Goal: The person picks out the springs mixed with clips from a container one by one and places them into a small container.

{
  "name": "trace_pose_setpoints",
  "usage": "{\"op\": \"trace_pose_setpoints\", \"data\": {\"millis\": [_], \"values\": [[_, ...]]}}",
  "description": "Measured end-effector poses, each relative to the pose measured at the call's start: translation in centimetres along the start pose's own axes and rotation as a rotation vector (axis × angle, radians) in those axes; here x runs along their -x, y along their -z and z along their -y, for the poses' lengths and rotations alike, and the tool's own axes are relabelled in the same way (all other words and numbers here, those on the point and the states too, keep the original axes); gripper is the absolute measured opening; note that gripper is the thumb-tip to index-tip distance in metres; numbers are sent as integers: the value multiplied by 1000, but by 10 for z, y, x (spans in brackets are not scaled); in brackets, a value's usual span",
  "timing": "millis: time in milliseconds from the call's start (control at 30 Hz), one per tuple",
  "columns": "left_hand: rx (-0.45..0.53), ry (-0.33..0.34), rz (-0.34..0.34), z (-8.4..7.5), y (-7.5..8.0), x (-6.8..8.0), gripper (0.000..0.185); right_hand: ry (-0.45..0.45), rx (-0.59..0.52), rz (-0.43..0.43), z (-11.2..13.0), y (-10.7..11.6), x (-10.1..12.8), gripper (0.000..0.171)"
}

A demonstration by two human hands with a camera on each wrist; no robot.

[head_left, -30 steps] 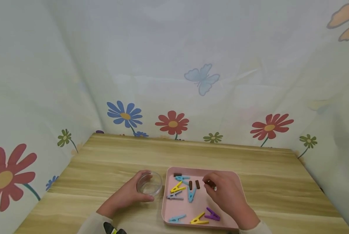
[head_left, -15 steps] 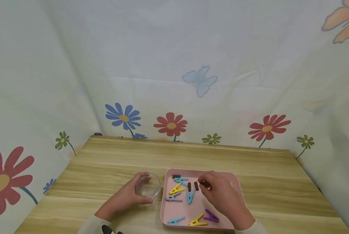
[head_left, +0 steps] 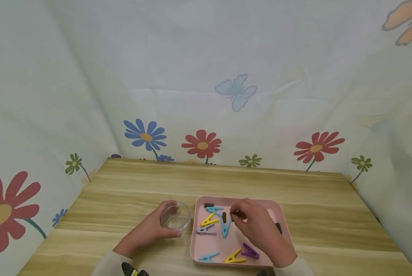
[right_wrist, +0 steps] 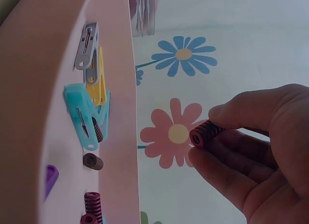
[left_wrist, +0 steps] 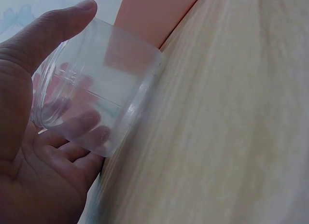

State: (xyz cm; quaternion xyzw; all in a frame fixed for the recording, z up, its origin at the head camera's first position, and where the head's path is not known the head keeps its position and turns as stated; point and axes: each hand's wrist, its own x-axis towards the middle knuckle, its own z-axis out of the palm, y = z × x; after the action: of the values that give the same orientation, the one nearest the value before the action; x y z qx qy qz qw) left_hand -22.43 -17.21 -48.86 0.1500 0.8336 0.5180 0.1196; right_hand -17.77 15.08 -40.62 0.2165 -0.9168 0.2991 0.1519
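Note:
My left hand (head_left: 154, 226) holds a clear round plastic jar (head_left: 176, 216) on the table, left of the pink tray. The left wrist view shows the thumb on one side of the jar (left_wrist: 101, 84) and fingers on the other. Over the tray, my right hand (head_left: 257, 226) pinches a dark red coil spring (right_wrist: 205, 133) between thumb and fingers. Another spring (head_left: 224, 217) lies left of the fingertips, and one (head_left: 231, 216) is partly covered by them. Two more lie at the tray's top left (head_left: 209, 205) and right side (head_left: 278, 228).
The pink tray (head_left: 194, 245) also bears several plastic clothespins: blue (head_left: 209, 257), yellow (head_left: 235, 257), purple (head_left: 250, 251) and grey (head_left: 206, 230). The wooden table (head_left: 150, 180) ends at a flower-printed cloth backdrop (head_left: 178, 76).
My right hand has moved slightly left over the tray, toward the springs there. A spring at the tray's right side has come into view. My left hand stays around the jar.

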Motion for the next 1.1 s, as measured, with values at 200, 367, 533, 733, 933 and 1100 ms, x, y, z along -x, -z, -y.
{"op": "trace_pose_setpoints", "data": {"millis": [200, 367, 533, 733, 933, 1100], "values": [[-21, 8, -1, 1, -1, 3, 89, 29, -12, -10, 2, -5, 2, 17], [-24, 9, 2, 1, -1, 3, 89, 54, -22, -19, 5, -6, 0, 18], [-21, 9, 9, 1, -1, 3, 89, 55, -44, -17, 7, -8, -2, 18], [-32, 0, -1, 0, 0, 2, 89, 69, -76, -17, 10, -9, -6, 18], [-20, -8, 1, -1, 0, 0, 88, 62, -59, -24, 12, -10, -8, 16], [-24, -9, -4, -1, 0, 0, 88, 62, -54, -16, 15, -12, -10, 16]]}}
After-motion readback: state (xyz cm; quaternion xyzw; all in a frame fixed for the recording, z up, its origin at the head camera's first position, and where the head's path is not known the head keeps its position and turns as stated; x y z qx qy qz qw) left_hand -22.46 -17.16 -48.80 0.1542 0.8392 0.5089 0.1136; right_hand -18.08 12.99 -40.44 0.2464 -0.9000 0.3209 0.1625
